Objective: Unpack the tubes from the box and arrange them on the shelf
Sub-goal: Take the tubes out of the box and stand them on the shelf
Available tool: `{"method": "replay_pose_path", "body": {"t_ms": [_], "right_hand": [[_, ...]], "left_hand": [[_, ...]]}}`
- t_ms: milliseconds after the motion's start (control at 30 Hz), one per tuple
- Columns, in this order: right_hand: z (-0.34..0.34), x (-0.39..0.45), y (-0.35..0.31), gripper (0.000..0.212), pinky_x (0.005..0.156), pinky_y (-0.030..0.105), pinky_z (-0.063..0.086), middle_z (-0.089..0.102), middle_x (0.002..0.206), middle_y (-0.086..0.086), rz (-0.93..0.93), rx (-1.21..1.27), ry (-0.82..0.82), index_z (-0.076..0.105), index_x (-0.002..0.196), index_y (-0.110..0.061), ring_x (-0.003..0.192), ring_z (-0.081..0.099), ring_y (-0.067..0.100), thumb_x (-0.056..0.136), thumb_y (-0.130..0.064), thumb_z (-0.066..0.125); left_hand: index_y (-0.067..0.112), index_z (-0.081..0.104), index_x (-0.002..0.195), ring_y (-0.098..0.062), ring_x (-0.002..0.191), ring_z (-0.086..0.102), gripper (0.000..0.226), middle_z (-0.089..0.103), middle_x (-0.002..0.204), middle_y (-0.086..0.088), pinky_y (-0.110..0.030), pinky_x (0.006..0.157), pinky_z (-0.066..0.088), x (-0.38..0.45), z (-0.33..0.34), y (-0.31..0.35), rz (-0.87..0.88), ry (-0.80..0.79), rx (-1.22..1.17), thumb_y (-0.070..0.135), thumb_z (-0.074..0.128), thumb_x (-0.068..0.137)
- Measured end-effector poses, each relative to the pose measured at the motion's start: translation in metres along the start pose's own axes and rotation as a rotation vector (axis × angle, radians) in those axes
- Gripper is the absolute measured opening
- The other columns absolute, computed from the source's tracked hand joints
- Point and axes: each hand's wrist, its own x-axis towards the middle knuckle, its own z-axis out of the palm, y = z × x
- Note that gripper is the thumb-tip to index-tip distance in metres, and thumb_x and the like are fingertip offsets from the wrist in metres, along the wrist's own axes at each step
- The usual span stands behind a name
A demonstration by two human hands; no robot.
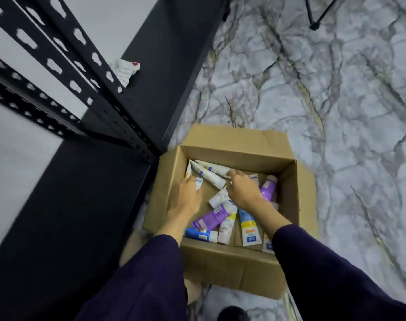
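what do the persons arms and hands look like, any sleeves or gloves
Both arms wear loose, dark purple sleeves that stop short of the wrists, so the forearms below them are bare. The left hand and right hand are bare too: no gloves, and no watch, ring or bracelet shows. The fabric looks plain, without visible print or markings.

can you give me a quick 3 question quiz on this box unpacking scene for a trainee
1. True or false: both hands are inside the cardboard box.
2. Which tube colour lies nearest the left forearm? A purple B green C red
3. Fill in: the black shelf stands to the box's ____.

Key:
1. True: the left hand and right hand reach among the tubes.
2. A, the purple tube.
3. Left.
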Motion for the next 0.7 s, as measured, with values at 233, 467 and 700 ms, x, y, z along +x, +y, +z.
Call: {"method": "replay_pose_path", "body": {"t_ms": [233,467,700], "right_hand": [[0.045,0.056,0.011,0.041,0.096,0.043,0.037,0.047,0.130,0.019,0.039,-0.040,0.003,0.040,0.132,-0.004,0.118,0.045,0.037,0.094,-0.016,0.047],[0.066,0.079,0.021,0.057,0.103,0.043,0.032,0.035,0.136,0.017,0.006,-0.100,-0.038,0.035,0.142,-0.011,0.121,0.036,0.036,0.095,-0.042,0.047],[0.081,0.083,0.016,0.063,0.091,0.045,0.036,0.046,0.133,0.019,0.057,0.005,-0.153,0.028,0.138,-0.012,0.119,0.046,0.038,0.092,-0.047,0.052]], "left_hand": [[0.006,0.023,0.145,-0.028,0.132,0.040,0.061,0.034,0.147,-0.014,-0.037,0.105,0.038,0.037,0.052,-0.031,-0.040,-0.067,-0.132,0.017,0.054,0.094],[0.009,0.005,0.151,-0.029,0.122,0.045,0.085,0.027,0.140,-0.013,-0.034,0.098,0.041,0.054,0.075,-0.030,-0.032,-0.025,-0.150,0.017,0.063,0.089],[0.029,-0.001,0.152,-0.039,0.127,0.031,0.083,0.025,0.144,-0.021,-0.041,0.103,0.028,0.056,0.075,-0.020,-0.118,-0.189,-0.208,0.020,0.054,0.090]]}}
